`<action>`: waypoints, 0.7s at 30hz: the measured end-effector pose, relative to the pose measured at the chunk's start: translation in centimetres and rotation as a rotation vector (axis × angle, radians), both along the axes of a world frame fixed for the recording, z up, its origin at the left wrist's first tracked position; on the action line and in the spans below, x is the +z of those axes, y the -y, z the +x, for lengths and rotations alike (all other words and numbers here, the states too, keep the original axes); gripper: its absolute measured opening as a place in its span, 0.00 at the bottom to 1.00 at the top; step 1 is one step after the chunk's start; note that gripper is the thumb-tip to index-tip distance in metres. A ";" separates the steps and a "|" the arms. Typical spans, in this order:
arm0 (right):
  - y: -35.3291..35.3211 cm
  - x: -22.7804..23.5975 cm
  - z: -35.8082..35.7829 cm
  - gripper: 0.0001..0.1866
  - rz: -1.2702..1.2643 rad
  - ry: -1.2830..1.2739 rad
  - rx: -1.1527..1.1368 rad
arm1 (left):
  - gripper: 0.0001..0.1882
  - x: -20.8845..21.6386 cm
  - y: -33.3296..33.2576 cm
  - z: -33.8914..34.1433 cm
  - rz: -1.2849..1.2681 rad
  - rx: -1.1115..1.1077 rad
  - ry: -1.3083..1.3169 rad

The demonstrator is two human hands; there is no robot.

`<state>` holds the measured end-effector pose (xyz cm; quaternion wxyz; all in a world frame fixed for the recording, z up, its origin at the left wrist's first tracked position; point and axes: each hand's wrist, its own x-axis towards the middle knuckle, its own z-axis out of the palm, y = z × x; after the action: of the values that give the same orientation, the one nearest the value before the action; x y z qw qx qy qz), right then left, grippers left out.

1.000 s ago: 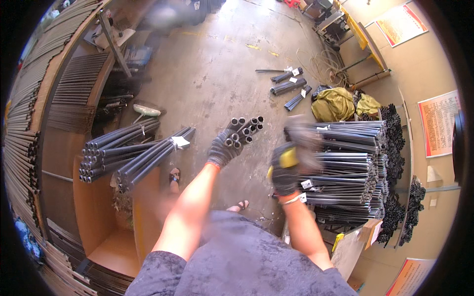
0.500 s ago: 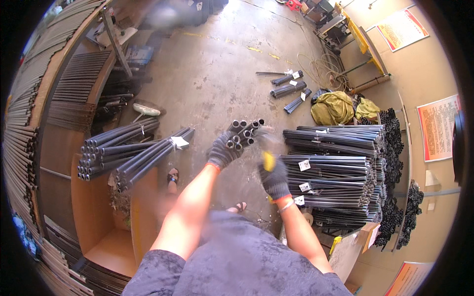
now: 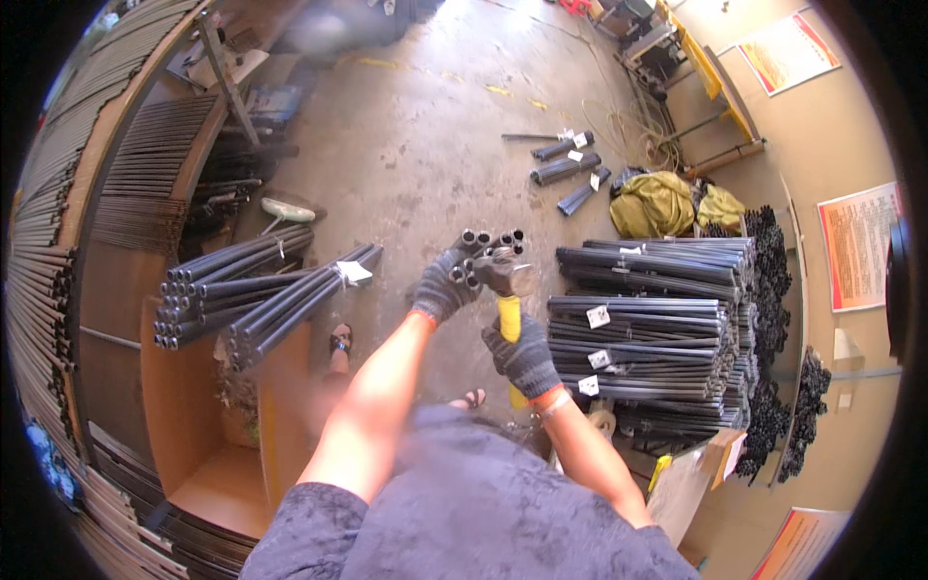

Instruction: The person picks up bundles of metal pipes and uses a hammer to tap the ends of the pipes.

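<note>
My left hand [image 3: 442, 288], in a dark grey knitted glove, is wrapped round a bundle of dark metal pipes [image 3: 469, 238], whose open round ends face up at me. The lower part of the bundle is hidden from view. A matching glove covers my right hand [image 3: 525, 356], closed on a hammer [image 3: 508, 319] with a yellow handle. Its metal head lies over the right side of the pipe ends and covers some of them; whether it touches them I cannot tell.
To the right lies a big stack of tagged pipe bundles [image 3: 638, 324]. More tied pipes [image 3: 300, 304] rest at the left above a cardboard box [image 3: 208, 474]. Small bundles [image 3: 565, 169] and an olive sack [image 3: 652, 206] are on the floor ahead. A pipe rack [image 3: 43, 319] stands far left.
The hammer, blurred beside the pipes before, now has its head over the pipe ends. My right hand has shifted slightly left and nearer me. My left hand keeps its grip on the pipes.
</note>
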<state>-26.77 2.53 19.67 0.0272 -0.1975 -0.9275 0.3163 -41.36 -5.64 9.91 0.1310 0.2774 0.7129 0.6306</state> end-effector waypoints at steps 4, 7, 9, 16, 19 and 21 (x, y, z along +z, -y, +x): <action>0.6 12.4 -3.8 0.12 -0.277 -0.196 -0.081 | 0.22 2.0 1.0 -1.6 -0.174 0.100 -0.689; 1.8 13.9 -4.0 0.08 -0.541 -0.733 -0.129 | 0.23 -1.9 0.1 -1.0 -0.091 0.106 -0.483; 0.3 7.1 -2.1 0.08 -0.332 -0.707 -0.086 | 0.23 -3.0 -1.1 -0.9 0.093 0.048 -0.124; 0.7 9.3 -3.1 0.13 -0.224 -0.079 -0.124 | 0.19 -1.1 -0.4 -0.3 0.068 -0.129 -0.197; 1.7 13.2 -3.6 0.07 -0.558 -0.518 -0.165 | 0.18 -7.3 -2.5 -1.2 0.306 -0.125 0.009; 1.7 10.3 -2.7 0.07 -0.487 -0.708 -0.135 | 0.19 -7.4 -2.1 -0.4 0.280 -0.104 0.099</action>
<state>-29.44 0.80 29.99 0.3167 -0.1377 -0.7443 0.5716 -41.74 -3.55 2.50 0.1584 0.2978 0.5953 0.7293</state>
